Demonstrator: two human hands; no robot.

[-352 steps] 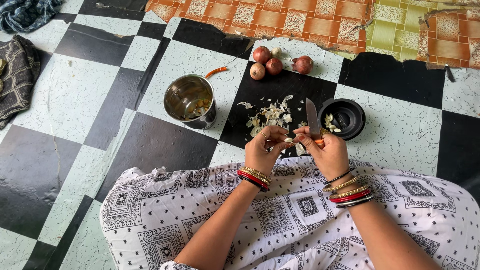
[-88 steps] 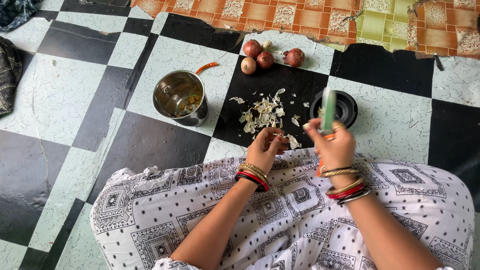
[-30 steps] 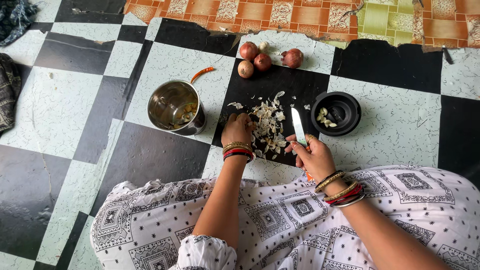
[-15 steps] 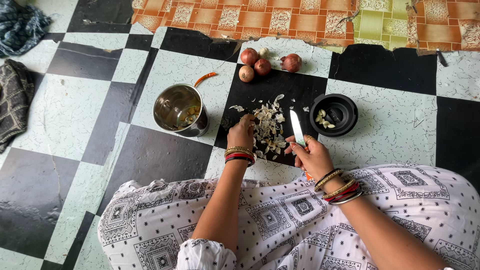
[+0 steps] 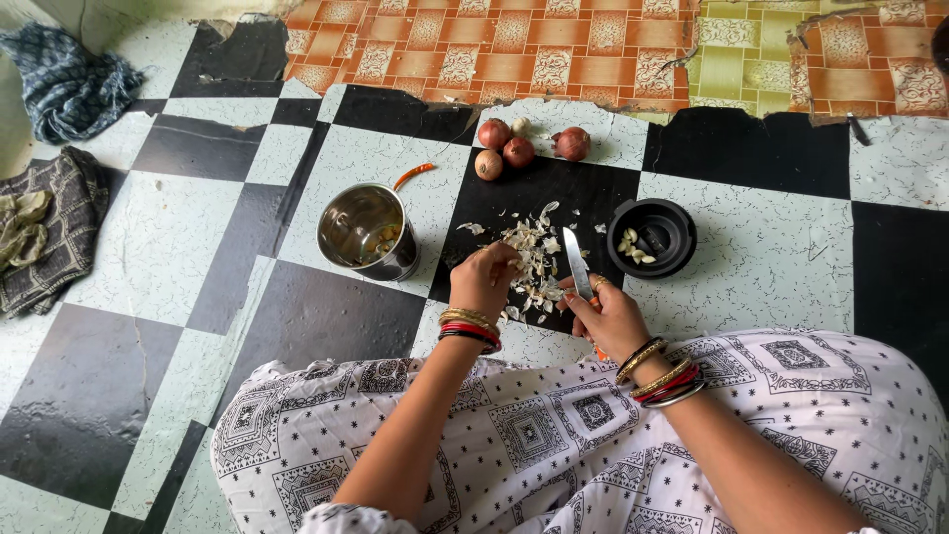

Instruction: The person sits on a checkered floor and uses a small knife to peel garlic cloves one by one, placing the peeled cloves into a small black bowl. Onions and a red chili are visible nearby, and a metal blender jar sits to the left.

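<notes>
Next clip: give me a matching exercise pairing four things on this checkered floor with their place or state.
Things:
1. round steel jar
2. black round lid
3. orange-handled knife
4. red chilli

Places or states:
A. held in the right hand, blade pointing away from the person
B. holds a few peeled garlic cloves, right of the peel pile
C. lies on a pale tile just beyond the jar
D. stands left of the left hand

Pairs: 1-D, 2-B, 3-A, 4-C
</notes>
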